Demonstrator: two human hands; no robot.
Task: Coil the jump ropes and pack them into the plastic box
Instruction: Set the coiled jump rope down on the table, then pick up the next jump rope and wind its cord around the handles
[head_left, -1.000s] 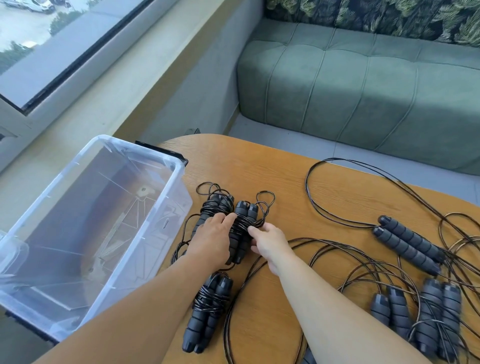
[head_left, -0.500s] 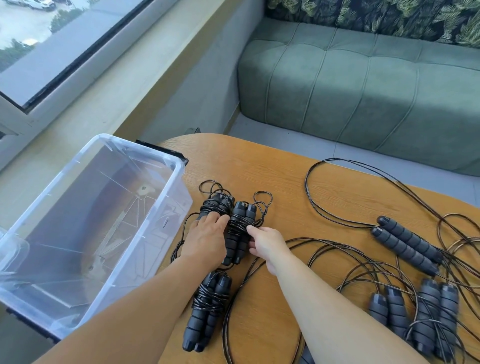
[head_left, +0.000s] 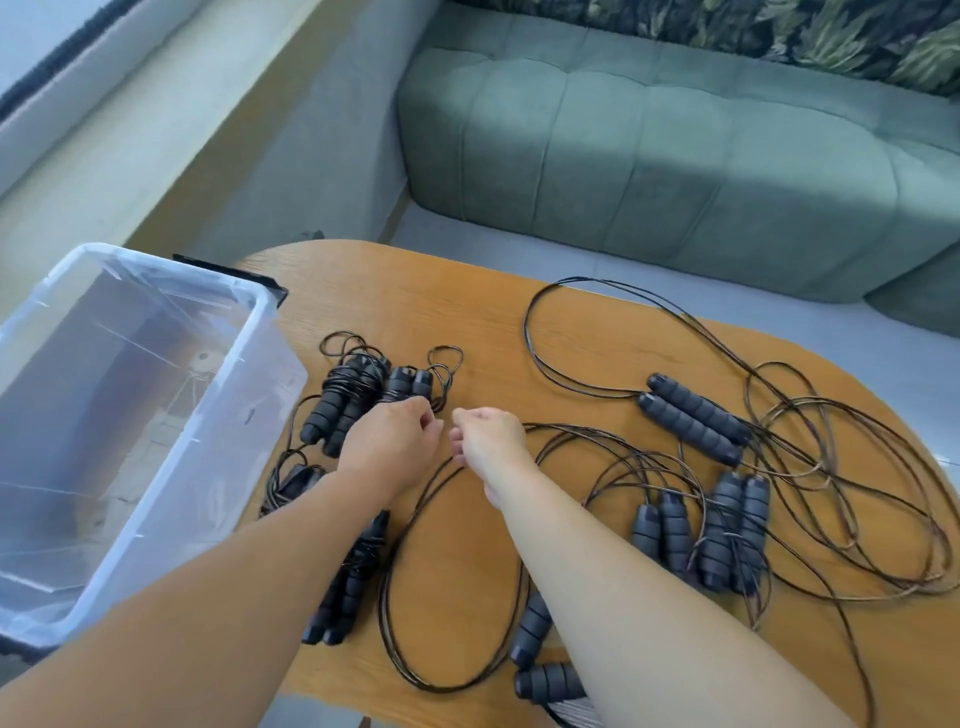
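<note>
Left hand (head_left: 397, 441) rests on the second coiled jump rope (head_left: 410, 387), fingers curled over its wrapped handles; whether it truly grips can't be told. Right hand (head_left: 485, 436), which half a sec ago touched the same bundle, has come off it & now sits just beside, fingers loosely curled, holding nothing visible. Likely meaning: that coil is finished w/ its wrap. Three coiled ropes lie on the wooden table (head_left: 493, 322), incl. one (head_left: 345, 397) nearest the clear plastic box (head_left: 260, 312) & another (head_left: 353, 577) under the left forearm; box shows no ropes inside yet. Loose ropes (head_left: 696, 421) sprawl tangled at right, cords crossing, so freeing one may drag others. Green sofa (head_left: 675, 156) behind.
</note>
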